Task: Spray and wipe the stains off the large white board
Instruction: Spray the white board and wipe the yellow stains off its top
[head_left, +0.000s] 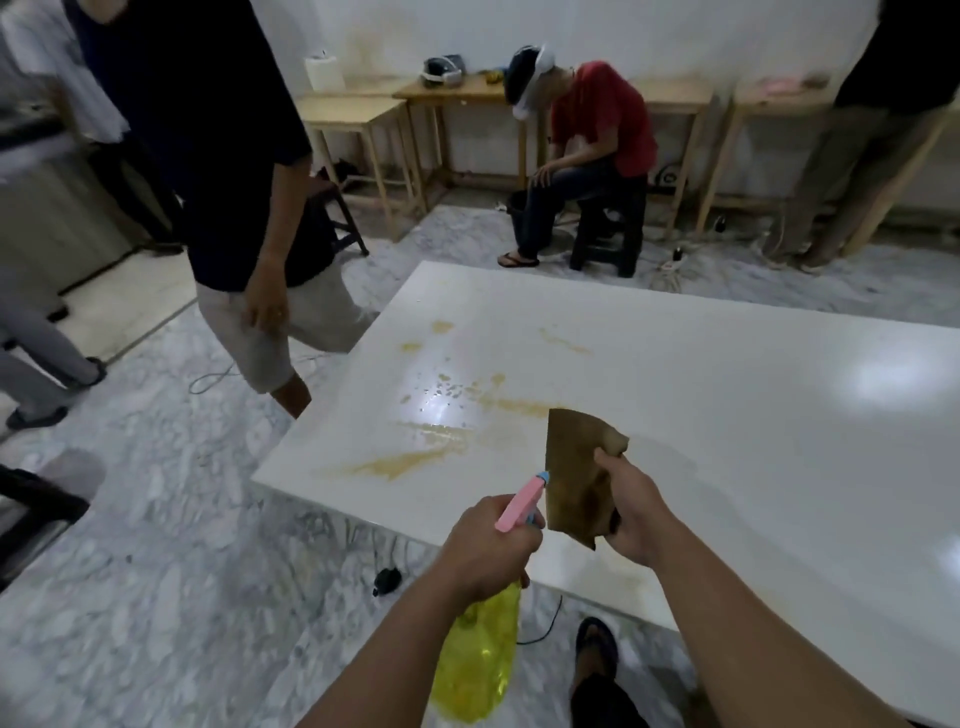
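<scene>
The large white board (727, 415) is smooth and glossy, mirroring ceiling lights between dull yellow-brown stains (415, 460). The spray bottle (480, 660) is translucent yellow plastic with an opaque pink plastic head. The cloth (576, 467) looks matt, brown and mottled. The floor (156, 519) is polished veined marble.

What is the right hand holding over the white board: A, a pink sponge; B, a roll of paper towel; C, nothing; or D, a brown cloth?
D: the right hand grips a brown cloth above the white board, while the left hand holds the spray bottle.
</scene>
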